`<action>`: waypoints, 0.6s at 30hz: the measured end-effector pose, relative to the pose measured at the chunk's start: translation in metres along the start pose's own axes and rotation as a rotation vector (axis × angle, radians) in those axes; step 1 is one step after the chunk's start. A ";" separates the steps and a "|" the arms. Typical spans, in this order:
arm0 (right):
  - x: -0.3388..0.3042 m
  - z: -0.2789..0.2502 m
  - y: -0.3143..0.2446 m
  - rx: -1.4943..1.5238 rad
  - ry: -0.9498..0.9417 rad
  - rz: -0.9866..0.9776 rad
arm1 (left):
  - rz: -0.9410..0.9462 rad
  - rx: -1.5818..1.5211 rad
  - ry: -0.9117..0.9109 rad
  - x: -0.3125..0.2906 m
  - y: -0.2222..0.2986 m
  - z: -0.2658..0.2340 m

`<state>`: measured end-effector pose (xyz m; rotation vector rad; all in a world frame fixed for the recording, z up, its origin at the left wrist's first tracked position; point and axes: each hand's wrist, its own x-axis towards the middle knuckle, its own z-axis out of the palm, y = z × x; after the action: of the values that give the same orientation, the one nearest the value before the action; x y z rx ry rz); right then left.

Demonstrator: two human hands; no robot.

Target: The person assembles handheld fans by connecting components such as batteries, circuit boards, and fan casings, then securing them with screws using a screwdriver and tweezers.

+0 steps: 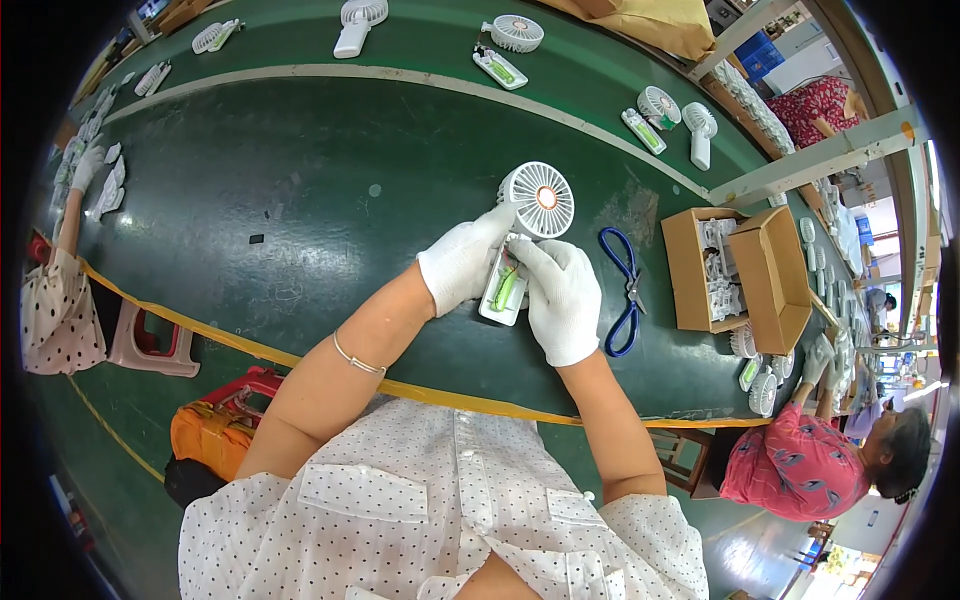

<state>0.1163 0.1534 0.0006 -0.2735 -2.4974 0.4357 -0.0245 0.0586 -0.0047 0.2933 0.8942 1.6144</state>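
A white handheld fan is between my hands over the green table. Its round grille head [537, 200], with an orange ring at the centre, points away from me. Its handle [503, 291] lies uncovered toward me, showing a green part and thin wires inside. My left hand [462, 262], in a white glove, grips the fan from the left, thumb near the joint of head and handle. From the right, my gloved right hand [566, 298] has its fingers closed at the handle's upper end. What its fingertips pinch there is hidden.
Blue-handled scissors [632, 290] lie right of my right hand. Beyond them stands a cardboard box [690, 270] of clear plastic parts. Several fans [515, 34] rest on the far strip behind a pale divider [400, 72]. Co-workers sit left and right, one in pink [800, 460].
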 end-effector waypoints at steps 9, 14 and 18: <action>-0.003 0.008 0.013 0.246 0.075 0.005 | 0.020 0.431 0.134 -0.007 -0.001 0.005; 0.004 0.003 -0.002 0.265 0.108 0.082 | 0.151 0.170 0.190 -0.003 -0.011 0.010; 0.008 0.006 0.001 0.168 0.183 0.043 | 0.177 -0.059 0.191 -0.001 -0.020 0.014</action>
<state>0.1063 0.1556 -0.0003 -0.2864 -2.2644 0.6066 -0.0012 0.0630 -0.0088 0.1828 0.9850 1.8529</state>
